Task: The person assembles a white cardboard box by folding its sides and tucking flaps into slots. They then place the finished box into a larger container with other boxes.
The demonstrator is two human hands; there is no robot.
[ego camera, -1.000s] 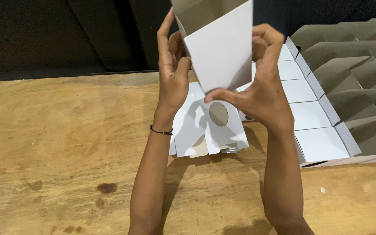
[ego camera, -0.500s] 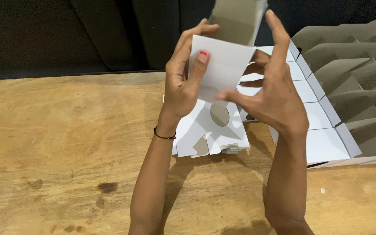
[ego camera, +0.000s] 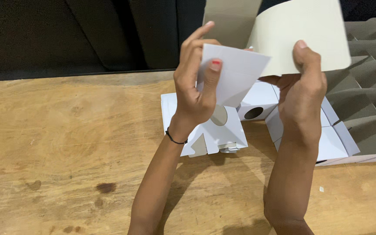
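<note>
Hands raised above a wooden table [ego camera: 66, 143], both gripping one white carton blank [ego camera: 240, 72] held in the air at the upper middle of the view. Left hand [ego camera: 194, 93] pinches the blank's white panel, thumb with red-painted nail pressed on the near face, fingers curled behind and over the top edge. A thin black band sits on the left wrist. Right hand [ego camera: 301, 93] grasps the blank from the right, thumb up against a bent grey-beige flap [ego camera: 301, 35], other fingers hidden behind the card. The flap curves overhead and runs out of view at the top.

Below the hands, resting on the table: a stack of flat white blanks [ego camera: 205, 130] with a round cut-out, partly covered by the left wrist and the held panel. Just beside it to the right, a folded white box [ego camera: 260, 102] with a dark round hole in its face, tucked between the two forearms. Further right, a row of half-opened cartons [ego camera: 362, 117], white outside, grey-beige inside, overlapping one another toward the right edge; the right forearm blocks their near ends. Dark wall behind the table. A dark stain [ego camera: 106, 187] marks the wood near the left forearm.
</note>
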